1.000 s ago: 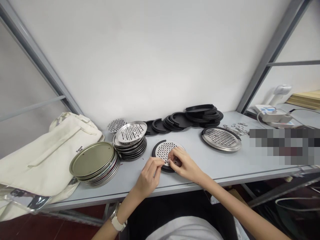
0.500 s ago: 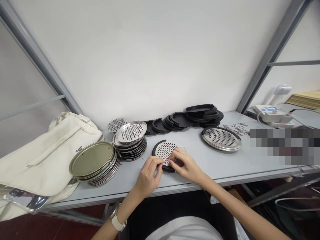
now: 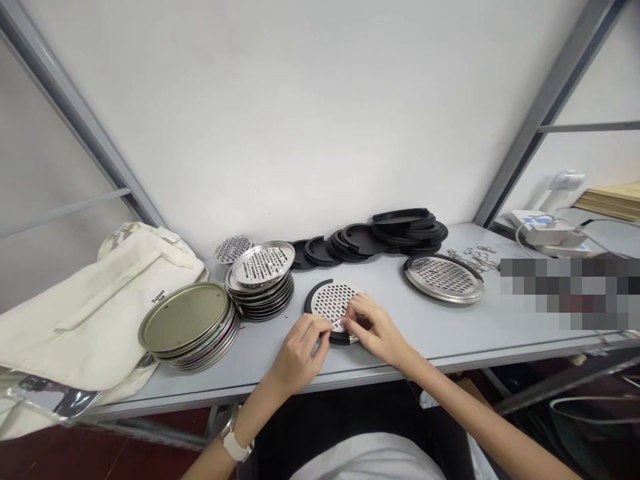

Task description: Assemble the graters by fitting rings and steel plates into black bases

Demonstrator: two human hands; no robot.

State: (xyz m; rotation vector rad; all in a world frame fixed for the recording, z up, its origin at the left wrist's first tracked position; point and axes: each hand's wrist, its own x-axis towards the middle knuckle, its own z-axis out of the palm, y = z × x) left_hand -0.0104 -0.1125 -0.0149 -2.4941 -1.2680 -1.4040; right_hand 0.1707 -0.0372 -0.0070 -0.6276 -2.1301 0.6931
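A small silvery metal piece (image 3: 337,323) is pinched at its ends between my two hands; its exact shape is too small to make out. My left hand (image 3: 301,348) is closed on the left end, thumb and fingertips together. From the right, my right hand (image 3: 376,328) is closed on the other end. Beneath the fingertips lies a round perforated grater disc (image 3: 331,298) with a black curved rim (image 3: 311,298) round its left side. My right hand covers part of the disc's right side.
Left stand a pile of olive-topped round plates (image 3: 190,317), a stack of grater discs (image 3: 265,263) and a cream bag (image 3: 100,307). Black round holders (image 3: 363,240) line the back. To the right are a rimmed grater (image 3: 444,279) and small metal clips (image 3: 481,257).
The small metal piece has shifted slightly right, and my right hand has moved a little the same way. My left hand stays almost in place. Other things have not moved.
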